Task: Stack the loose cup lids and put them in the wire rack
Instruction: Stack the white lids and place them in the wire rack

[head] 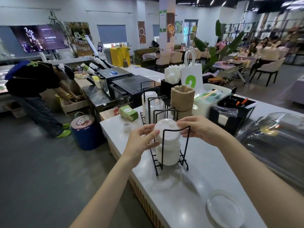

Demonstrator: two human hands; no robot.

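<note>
Lids (167, 129) pinched by both hands at wire rack's (185, 145) top edge.

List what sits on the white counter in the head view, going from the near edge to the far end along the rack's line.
Clear plate → white lid stack in the wire rack, held by left hand and right hand → burlap-wrapped holder → white paper bag.

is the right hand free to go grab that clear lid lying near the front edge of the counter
Probably not yet: the right hand and the left hand both hold the white lid stack at the wire rack. Once it lets go, nothing lies between it and the clear lid.
</note>
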